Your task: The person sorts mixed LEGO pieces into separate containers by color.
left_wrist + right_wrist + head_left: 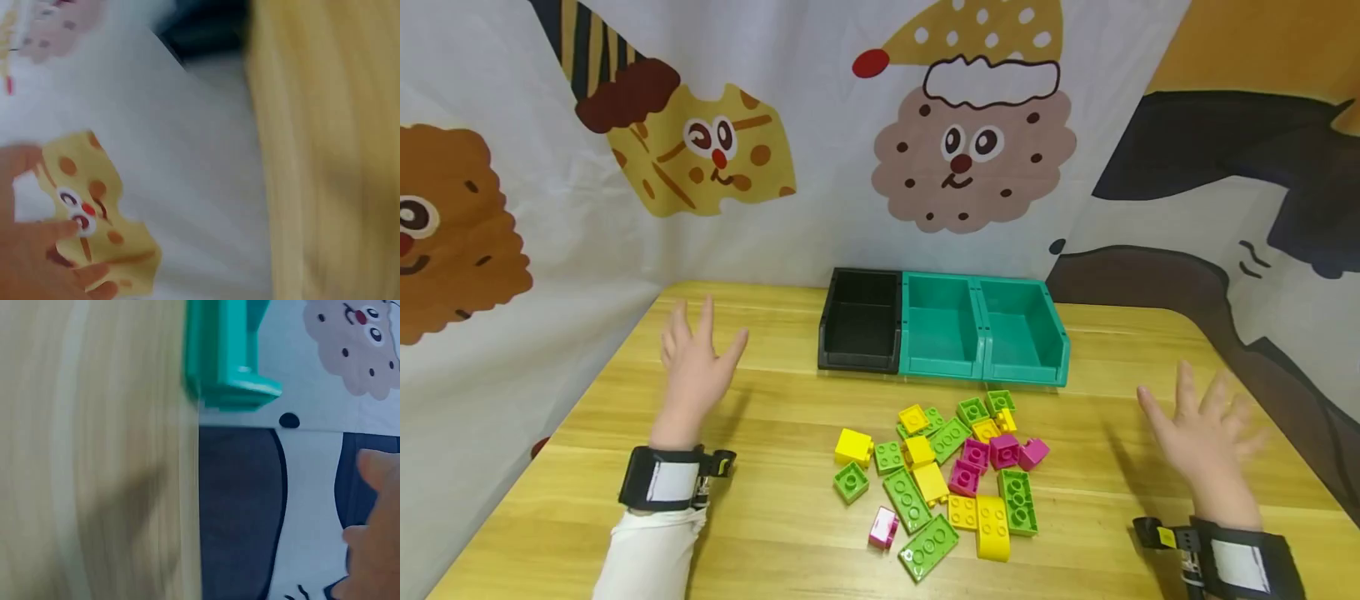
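Observation:
My left hand [695, 375] is raised over the left side of the table, its fingers spread and holding nothing. On the other side my right hand [1206, 433] hovers with fingers spread, also with nothing in it. Between them lies a loose group of toy building bricks: green bricks [907, 500], yellow bricks [853, 447], magenta bricks [1004, 451] and a pink-and-white brick [883, 527]. Neither hand touches any brick. In the left wrist view the left hand [37, 244] shows at the lower left; the right hand [378, 531] is partly cut off in the right wrist view.
Behind the bricks stand a black bin [859, 333] and two joined teal bins, the middle one [942, 325] and the right one [1022, 325]. A cloth [820, 167] printed with cartoon biscuits and cheese hangs behind the wooden table [760, 517].

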Demonstrator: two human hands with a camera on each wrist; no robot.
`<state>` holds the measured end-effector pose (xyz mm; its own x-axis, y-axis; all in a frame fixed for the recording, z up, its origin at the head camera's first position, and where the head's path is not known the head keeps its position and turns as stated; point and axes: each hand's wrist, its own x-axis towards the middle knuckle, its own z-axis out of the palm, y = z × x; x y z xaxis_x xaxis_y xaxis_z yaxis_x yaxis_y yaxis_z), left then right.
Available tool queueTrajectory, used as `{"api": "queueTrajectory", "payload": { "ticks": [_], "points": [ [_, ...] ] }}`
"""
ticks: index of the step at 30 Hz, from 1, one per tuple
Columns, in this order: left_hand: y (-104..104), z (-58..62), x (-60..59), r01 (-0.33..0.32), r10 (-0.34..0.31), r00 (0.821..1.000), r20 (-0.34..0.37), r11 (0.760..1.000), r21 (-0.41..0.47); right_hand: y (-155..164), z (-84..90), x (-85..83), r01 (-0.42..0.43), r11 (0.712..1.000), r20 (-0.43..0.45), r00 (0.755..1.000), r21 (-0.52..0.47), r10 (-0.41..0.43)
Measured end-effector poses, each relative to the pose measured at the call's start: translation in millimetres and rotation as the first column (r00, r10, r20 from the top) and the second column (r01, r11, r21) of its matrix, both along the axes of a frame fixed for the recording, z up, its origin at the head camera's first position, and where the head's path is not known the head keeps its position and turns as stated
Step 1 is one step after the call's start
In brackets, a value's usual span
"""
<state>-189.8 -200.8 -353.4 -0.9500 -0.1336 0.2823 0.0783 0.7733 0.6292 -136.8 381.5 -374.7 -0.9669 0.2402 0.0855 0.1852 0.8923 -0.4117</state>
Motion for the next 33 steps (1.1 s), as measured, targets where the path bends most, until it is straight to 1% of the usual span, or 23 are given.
{"api": "queueTrajectory", "payload": {
  "ticks": [1, 2, 4, 6, 7, 9, 11, 12, 13, 15, 16, 18, 19, 20, 21, 23, 24, 26, 27, 29, 30, 32, 33],
  "points": [
    [4, 1.1, -1.3, 0.010, -0.007, 0.999, -0.033, 0.994, 0.106, -1, 0.6, -1.1, -0.009, 0.999, -0.037, 0.999, -0.042, 0.007],
    [9, 2.5, -2.4, 0.023, -0.011, 0.998, -0.058, 0.977, 0.211, -2, 1.5, -2.1, -0.019, 0.996, -0.071, 0.997, -0.091, 0.012],
    [18, 5.5, -3.7, 0.046, -0.017, 0.997, -0.078, 0.922, 0.385, -5, 2.5, -4.3, -0.044, 0.979, -0.132, 0.991, -0.200, 0.018],
    [27, 6.4, -5.6, 0.054, -0.028, 0.998, -0.058, 0.864, 0.501, -7, -0.5, -8.4, -0.076, 0.937, -0.169, 0.985, -0.342, 0.019],
    [32, 5.5, -7.3, 0.051, -0.035, 0.999, -0.039, 0.833, 0.552, -8, -4.6, -10.6, -0.109, 0.888, -0.194, 0.981, -0.446, 0.023],
    [40, 1.0, -11.7, 0.035, -0.051, 0.999, 0.009, 0.790, 0.612, -11, -13.9, -14.8, -0.195, 0.757, -0.241, 0.969, -0.624, 0.050],
    [46, -7.2, -17.1, 0.009, -0.059, 0.997, 0.058, 0.775, 0.632, -16, -22.8, -18.8, -0.300, 0.583, -0.293, 0.950, -0.755, 0.110],
    [49, -11.8, -19.9, 0.002, -0.068, 0.995, 0.077, 0.763, 0.647, -20, -26.1, -20.1, -0.348, 0.491, -0.320, 0.936, -0.798, 0.145],
    [52, -16.8, -22.5, -0.002, -0.078, 0.992, 0.094, 0.761, 0.648, -25, -28.3, -20.4, -0.381, 0.397, -0.338, 0.924, -0.835, 0.176],
    [55, -25.9, -26.9, -0.001, -0.101, 0.987, 0.123, 0.766, 0.643, -36, -28.7, -20.0, -0.393, 0.305, -0.326, 0.912, -0.868, 0.247],
    [56, -30.2, -29.0, 0.004, -0.117, 0.984, 0.132, 0.760, 0.650, -41, -28.8, -19.8, -0.384, 0.264, -0.316, 0.911, -0.885, 0.266],
    [58, -37.1, -32.6, 0.017, -0.158, 0.977, 0.145, 0.730, 0.683, -50, -28.6, -19.0, -0.345, 0.237, -0.274, 0.918, -0.908, 0.287],
    [59, -40.2, -34.3, 0.022, -0.178, 0.972, 0.152, 0.716, 0.698, -53, -28.3, -18.5, -0.323, 0.245, -0.247, 0.923, -0.914, 0.295],
    [60, -42.9, -36.0, 0.024, -0.198, 0.967, 0.160, 0.695, 0.718, -56, -28.5, -18.4, -0.308, 0.269, -0.224, 0.927, -0.912, 0.302],
    [61, -45.1, -37.6, 0.025, -0.222, 0.961, 0.165, 0.666, 0.746, -58, -28.8, -18.3, -0.295, 0.295, -0.201, 0.929, -0.909, 0.310],
    [63, -48.7, -40.4, 0.006, -0.260, 0.946, 0.191, 0.607, 0.795, -61, -29.6, -18.4, -0.289, 0.365, -0.171, 0.931, -0.885, 0.323],
    [64, -50.4, -41.7, -0.004, -0.277, 0.939, 0.202, 0.580, 0.815, -62, -30.2, -18.6, -0.290, 0.390, -0.162, 0.930, -0.874, 0.329],
    [67, -52.7, -43.5, -0.027, -0.298, 0.928, 0.225, 0.547, 0.837, -64, -31.3, -19.1, -0.297, 0.443, -0.149, 0.929, -0.846, 0.338],
    [69, -53.7, -44.3, -0.033, -0.304, 0.924, 0.231, 0.538, 0.842, -65, -31.4, -19.3, -0.301, 0.472, -0.143, 0.929, -0.829, 0.340],
    [71, -55.6, -45.7, -0.035, -0.307, 0.922, 0.235, 0.540, 0.841, -68, -30.5, -19.4, -0.309, 0.532, -0.132, 0.930, -0.788, 0.343],
    [73, -56.2, -46.1, -0.031, -0.305, 0.923, 0.234, 0.548, 0.836, -70, -29.9, -19.4, -0.315, 0.575, -0.122, 0.929, -0.755, 0.349],
    [76, -57.4, -46.7, -0.019, -0.301, 0.926, 0.227, 0.565, 0.825, -74, -28.5, -19.1, -0.327, 0.680, -0.087, 0.928, -0.657, 0.363],
    [78, -58.3, -47.1, -0.012, -0.296, 0.929, 0.224, 0.578, 0.816, -76, -28.1, -19.0, -0.336, 0.728, -0.067, 0.926, -0.598, 0.372]
  ]
}}
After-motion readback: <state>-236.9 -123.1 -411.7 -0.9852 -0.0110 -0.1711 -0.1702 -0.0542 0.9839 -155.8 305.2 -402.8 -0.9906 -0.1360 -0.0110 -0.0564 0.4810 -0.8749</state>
